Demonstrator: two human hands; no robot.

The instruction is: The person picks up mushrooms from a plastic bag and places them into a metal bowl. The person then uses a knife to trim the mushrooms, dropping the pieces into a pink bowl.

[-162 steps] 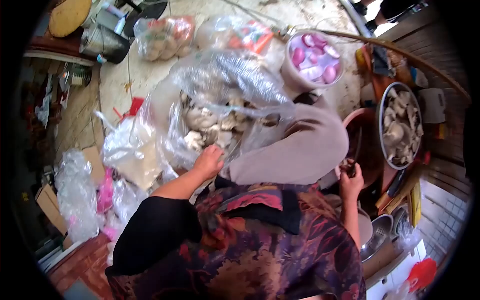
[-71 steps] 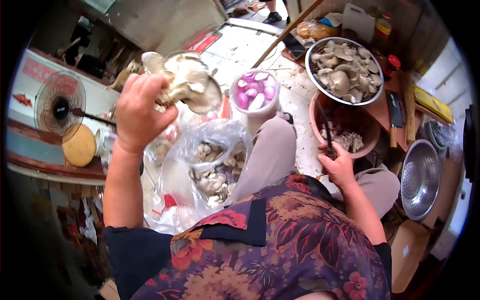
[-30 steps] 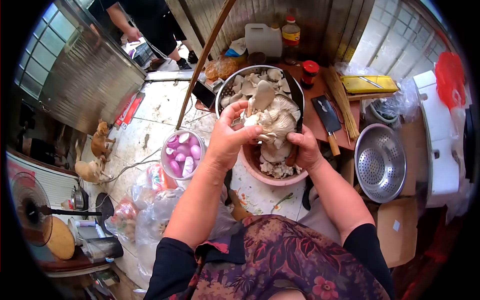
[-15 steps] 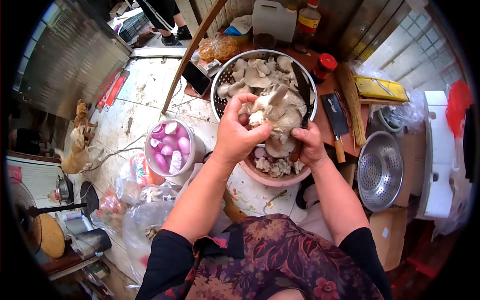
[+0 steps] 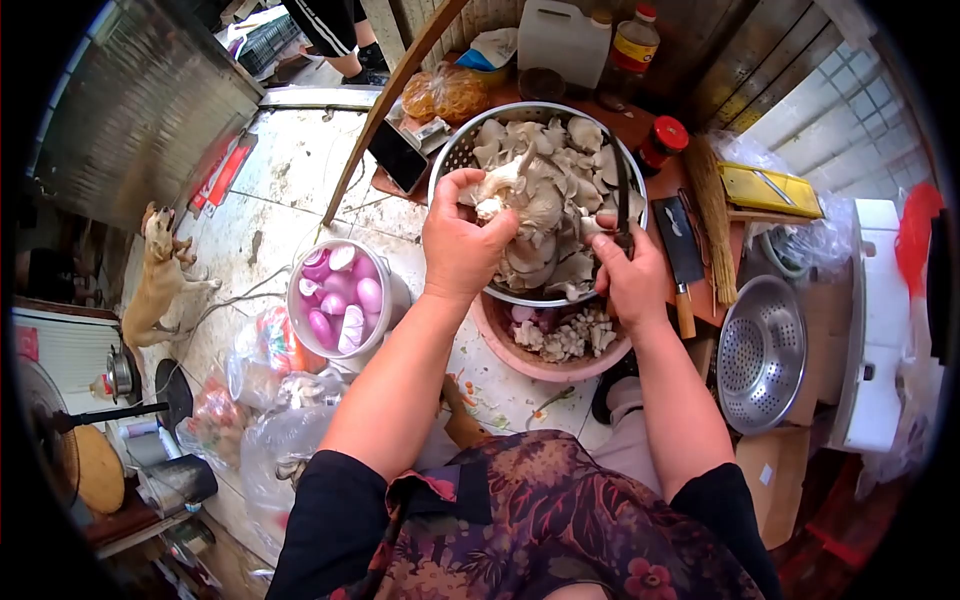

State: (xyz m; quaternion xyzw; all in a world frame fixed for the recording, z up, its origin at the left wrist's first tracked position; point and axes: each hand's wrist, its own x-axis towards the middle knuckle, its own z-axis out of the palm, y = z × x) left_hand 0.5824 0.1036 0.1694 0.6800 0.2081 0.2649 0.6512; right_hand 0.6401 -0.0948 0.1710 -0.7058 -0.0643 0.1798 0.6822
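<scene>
My left hand (image 5: 462, 245) is closed around a cluster of oyster mushrooms (image 5: 532, 212), held over a metal colander (image 5: 456, 150). Torn oyster mushroom pieces (image 5: 585, 135) fill much of that colander. In my right hand (image 5: 636, 278) is a knife (image 5: 623, 190), its dark blade pointing up and away along the colander's right side. My fingers mostly hide its handle. Nearer to me, partly beneath the colander, a pink basin (image 5: 556, 371) holds pale mushroom stem pieces (image 5: 572, 335) and some purple bits.
A white bucket (image 5: 399, 300) of peeled purple onions stands left, near plastic bags (image 5: 290, 450). Right are a cleaver (image 5: 681, 245), a second colander (image 5: 762, 350) and a yellow grater (image 5: 770, 190). A phone (image 5: 397, 157) lies back left; a dog (image 5: 160, 275) and another person's legs (image 5: 345, 40) are farther off.
My left hand has moved the mushroom cluster left and slightly up. My right hand and the knife have shifted right, apart from the cluster. The dog has raised its head.
</scene>
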